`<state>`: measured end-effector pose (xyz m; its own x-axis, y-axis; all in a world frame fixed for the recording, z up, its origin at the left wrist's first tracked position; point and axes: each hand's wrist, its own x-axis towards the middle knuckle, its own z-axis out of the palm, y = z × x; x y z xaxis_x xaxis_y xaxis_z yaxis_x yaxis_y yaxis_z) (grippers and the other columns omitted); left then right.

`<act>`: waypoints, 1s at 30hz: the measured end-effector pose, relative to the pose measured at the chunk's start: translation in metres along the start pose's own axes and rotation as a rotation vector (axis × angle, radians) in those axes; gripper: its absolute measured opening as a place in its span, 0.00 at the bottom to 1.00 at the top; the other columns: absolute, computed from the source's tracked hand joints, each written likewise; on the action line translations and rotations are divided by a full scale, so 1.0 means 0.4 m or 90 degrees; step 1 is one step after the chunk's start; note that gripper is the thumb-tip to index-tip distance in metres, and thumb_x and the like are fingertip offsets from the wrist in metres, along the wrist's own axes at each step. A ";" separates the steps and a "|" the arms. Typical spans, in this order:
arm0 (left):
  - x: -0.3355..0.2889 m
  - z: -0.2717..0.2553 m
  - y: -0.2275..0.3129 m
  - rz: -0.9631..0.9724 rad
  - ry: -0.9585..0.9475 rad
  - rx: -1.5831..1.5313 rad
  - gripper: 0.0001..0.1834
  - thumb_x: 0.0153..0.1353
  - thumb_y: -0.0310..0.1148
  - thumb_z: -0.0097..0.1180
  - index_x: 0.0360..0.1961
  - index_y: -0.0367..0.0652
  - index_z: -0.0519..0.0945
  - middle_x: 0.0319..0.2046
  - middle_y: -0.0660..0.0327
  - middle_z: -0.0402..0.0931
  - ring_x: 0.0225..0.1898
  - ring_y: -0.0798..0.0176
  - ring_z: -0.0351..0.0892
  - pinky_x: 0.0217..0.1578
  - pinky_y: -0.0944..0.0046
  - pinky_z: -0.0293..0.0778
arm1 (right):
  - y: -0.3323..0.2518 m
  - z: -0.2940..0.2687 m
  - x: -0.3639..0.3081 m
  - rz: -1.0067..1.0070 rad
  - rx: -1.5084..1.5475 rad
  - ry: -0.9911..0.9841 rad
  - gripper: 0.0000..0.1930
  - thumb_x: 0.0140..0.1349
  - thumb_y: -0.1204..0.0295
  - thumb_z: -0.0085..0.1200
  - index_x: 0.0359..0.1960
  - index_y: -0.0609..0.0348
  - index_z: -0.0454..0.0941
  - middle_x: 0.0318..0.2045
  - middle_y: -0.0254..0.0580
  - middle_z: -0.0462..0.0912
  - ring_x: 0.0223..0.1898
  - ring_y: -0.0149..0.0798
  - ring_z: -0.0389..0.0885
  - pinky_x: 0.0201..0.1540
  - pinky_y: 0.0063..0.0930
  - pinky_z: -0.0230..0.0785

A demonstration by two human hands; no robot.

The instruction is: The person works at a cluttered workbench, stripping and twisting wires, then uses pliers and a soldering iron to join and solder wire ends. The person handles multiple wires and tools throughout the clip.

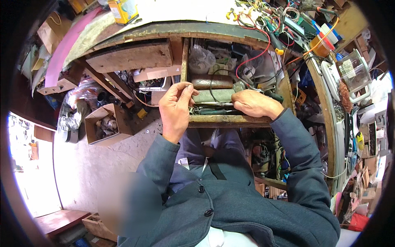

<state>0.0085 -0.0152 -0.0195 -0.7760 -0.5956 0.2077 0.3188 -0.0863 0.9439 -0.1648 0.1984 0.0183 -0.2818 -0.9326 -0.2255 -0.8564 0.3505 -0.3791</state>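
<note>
An open wooden drawer (230, 119) full of odds and ends is pulled out in front of my lap. My left hand (174, 108) is raised at its left front corner, thumb and forefinger pinched together; whatever they hold is too small to tell. Over the right part of the drawer, my right hand (256, 103) is closed, its fingers curled under and their contents hidden. Between the hands lie a grey-green case-like bundle (213, 96) and a brown case (212, 81) behind it. A dark-handled tool (218, 111) lies along the drawer's front. A thin black cable (211, 84) loops over both cases.
The bench top (177, 10) above the drawer carries a yellow box (123, 10) and, at right, tangled wires and tools with a red lead (267, 35). A cardboard box (108, 123) stands on the floor at left. A clear plastic container (353, 71) sits at right.
</note>
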 end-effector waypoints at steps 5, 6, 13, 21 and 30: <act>0.005 -0.010 0.004 0.004 -0.001 -0.031 0.08 0.73 0.29 0.59 0.47 0.36 0.83 0.37 0.58 0.88 0.29 0.76 0.77 0.33 0.74 0.74 | -0.005 0.000 0.000 0.000 0.105 0.134 0.19 0.75 0.58 0.52 0.34 0.65 0.75 0.28 0.56 0.74 0.32 0.55 0.75 0.39 0.45 0.68; 0.005 -0.006 0.002 0.002 -0.007 -0.037 0.08 0.73 0.29 0.59 0.47 0.36 0.83 0.37 0.58 0.88 0.29 0.76 0.77 0.33 0.74 0.74 | 0.015 0.010 -0.006 -0.050 0.137 0.182 0.17 0.75 0.61 0.53 0.35 0.65 0.74 0.28 0.51 0.71 0.33 0.50 0.72 0.40 0.42 0.67; 0.001 -0.016 0.003 0.012 0.010 -0.023 0.08 0.73 0.28 0.60 0.47 0.36 0.84 0.37 0.60 0.88 0.28 0.76 0.76 0.32 0.74 0.73 | -0.004 -0.015 0.004 -0.061 0.764 0.367 0.21 0.80 0.57 0.47 0.60 0.60 0.80 0.50 0.32 0.83 0.47 0.26 0.77 0.51 0.25 0.72; -0.001 -0.011 0.022 -0.031 -0.006 -0.067 0.09 0.71 0.28 0.63 0.47 0.35 0.85 0.37 0.57 0.88 0.30 0.72 0.82 0.34 0.72 0.78 | -0.106 -0.037 -0.060 -0.020 0.656 0.337 0.16 0.79 0.62 0.50 0.42 0.62 0.84 0.39 0.36 0.87 0.41 0.27 0.81 0.48 0.24 0.71; -0.011 -0.011 0.050 -0.028 -0.028 -0.093 0.10 0.70 0.27 0.64 0.48 0.33 0.85 0.38 0.55 0.88 0.32 0.69 0.84 0.35 0.67 0.82 | -0.273 0.035 -0.077 0.056 0.926 0.058 0.18 0.79 0.60 0.48 0.39 0.63 0.82 0.35 0.44 0.88 0.39 0.37 0.88 0.45 0.31 0.81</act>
<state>0.0207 -0.0179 -0.0028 -0.8128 -0.5535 0.1817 0.3578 -0.2282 0.9055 -0.0566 0.1899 0.0539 -0.3822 -0.8868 -0.2598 0.3335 0.1299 -0.9338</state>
